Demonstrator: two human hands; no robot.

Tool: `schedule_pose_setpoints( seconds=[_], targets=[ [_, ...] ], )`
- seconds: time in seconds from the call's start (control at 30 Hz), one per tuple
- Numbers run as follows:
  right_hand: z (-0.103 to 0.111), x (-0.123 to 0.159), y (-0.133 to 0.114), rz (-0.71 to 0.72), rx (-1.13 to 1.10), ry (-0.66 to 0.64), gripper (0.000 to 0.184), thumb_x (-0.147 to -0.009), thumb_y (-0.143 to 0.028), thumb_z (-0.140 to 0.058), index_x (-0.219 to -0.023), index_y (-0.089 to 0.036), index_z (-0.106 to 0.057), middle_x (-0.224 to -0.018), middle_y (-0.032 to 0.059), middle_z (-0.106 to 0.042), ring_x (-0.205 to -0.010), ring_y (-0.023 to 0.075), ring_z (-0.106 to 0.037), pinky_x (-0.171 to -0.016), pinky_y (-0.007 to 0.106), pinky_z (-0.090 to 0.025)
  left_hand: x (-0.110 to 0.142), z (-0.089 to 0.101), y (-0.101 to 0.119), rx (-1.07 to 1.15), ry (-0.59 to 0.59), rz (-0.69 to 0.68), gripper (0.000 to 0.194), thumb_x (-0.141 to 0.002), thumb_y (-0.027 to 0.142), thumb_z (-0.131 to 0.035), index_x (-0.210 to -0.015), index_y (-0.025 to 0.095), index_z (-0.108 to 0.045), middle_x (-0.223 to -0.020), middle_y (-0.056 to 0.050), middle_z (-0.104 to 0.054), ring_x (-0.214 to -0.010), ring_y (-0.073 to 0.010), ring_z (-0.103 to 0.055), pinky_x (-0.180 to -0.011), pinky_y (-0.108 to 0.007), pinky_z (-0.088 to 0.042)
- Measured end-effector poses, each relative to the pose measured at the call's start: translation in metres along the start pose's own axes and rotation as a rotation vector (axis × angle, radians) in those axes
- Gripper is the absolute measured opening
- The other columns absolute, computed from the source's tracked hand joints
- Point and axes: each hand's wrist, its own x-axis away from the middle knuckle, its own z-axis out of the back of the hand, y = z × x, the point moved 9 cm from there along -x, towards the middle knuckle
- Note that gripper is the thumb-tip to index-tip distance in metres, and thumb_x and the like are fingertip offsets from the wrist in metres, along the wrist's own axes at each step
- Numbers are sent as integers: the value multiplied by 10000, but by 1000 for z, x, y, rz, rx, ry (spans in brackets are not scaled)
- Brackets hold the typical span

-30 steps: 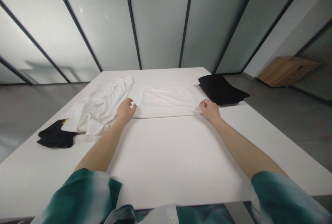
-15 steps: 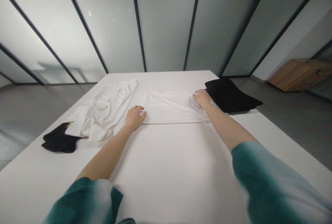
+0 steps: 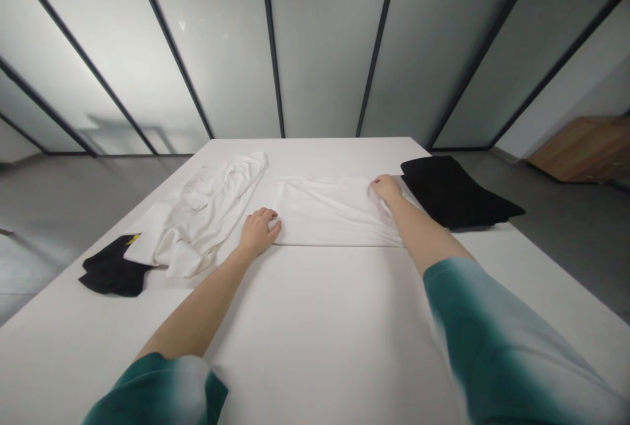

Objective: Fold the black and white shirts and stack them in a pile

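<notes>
A folded white garment (image 3: 329, 212) lies flat in the middle of the white table (image 3: 319, 320). My left hand (image 3: 258, 230) rests at its near left corner, fingers curled down on the cloth edge. Stretched out to the far right corner, my right hand (image 3: 385, 187) has its fingers closed on the fabric there. Both arms show green and white sleeves.
A crumpled white garment (image 3: 197, 212) lies to the left, partly over a black garment (image 3: 111, 271) near the table's left edge. A folded black garment (image 3: 450, 192) sits at the far right corner. Glass wall panels stand behind; a wooden cabinet (image 3: 585, 149) is at the right.
My right hand has moved from the near right corner of the folded white garment to its far right corner. My left hand has stayed at the near left corner.
</notes>
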Motion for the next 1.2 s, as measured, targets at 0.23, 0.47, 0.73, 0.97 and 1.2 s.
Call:
schedule_pose_setpoints(
  seconds=[0.23, 0.47, 0.73, 0.97, 1.2],
  targets=[
    [8, -8, 8, -73, -28, 90, 269, -872, -218, -559, -1027, -156, -770, -1015, 160, -747, -973, 263, -687, -762, 294, -498, 1, -1, 0, 6, 1, 2, 237, -888, 332, -498, -1022, 191, -633, -1039, -109, -680, -1010, -267, -631, -910, -412, -469],
    [-5, -7, 1, -35, -6, -21, 243, -862, -198, -581, -1031, -148, -750, -1066, 158, -735, -995, 249, -680, -765, 282, -494, 1, 0, 0, 9, 3, -8, 230, -890, 339, -493, -1010, 207, -638, -1019, -98, -681, -999, -262, -631, -905, -406, -471],
    [-4, -6, 0, -28, -1, -39, 232, -855, -196, -589, -1025, -151, -741, -1085, 157, -728, -1028, 273, -670, -794, 311, -499, 1, -1, 0, 7, -16, 3, 254, -892, 346, -479, -1028, 206, -642, -1038, -103, -682, -1010, -265, -629, -920, -415, -472],
    [2, -11, 5, -75, -2, 34, 249, -876, -171, -546, -1028, -146, -742, -1057, 161, -729, -1005, 283, -665, -784, 324, -494, 2, -1, 0, 9, -23, 13, 250, -895, 342, -481, -1032, 209, -642, -1044, -100, -682, -1016, -262, -628, -921, -411, -471],
    [8, -11, 2, -79, 29, 72, 329, -953, -162, -426, -1130, -74, -689, -1101, 219, -694, -1055, 290, -635, -844, 345, -472, 3, -5, 0, -22, -43, 3, 252, -900, 343, -485, -1036, 198, -639, -1057, -103, -677, -1033, -266, -618, -925, -404, -463]
  ],
)
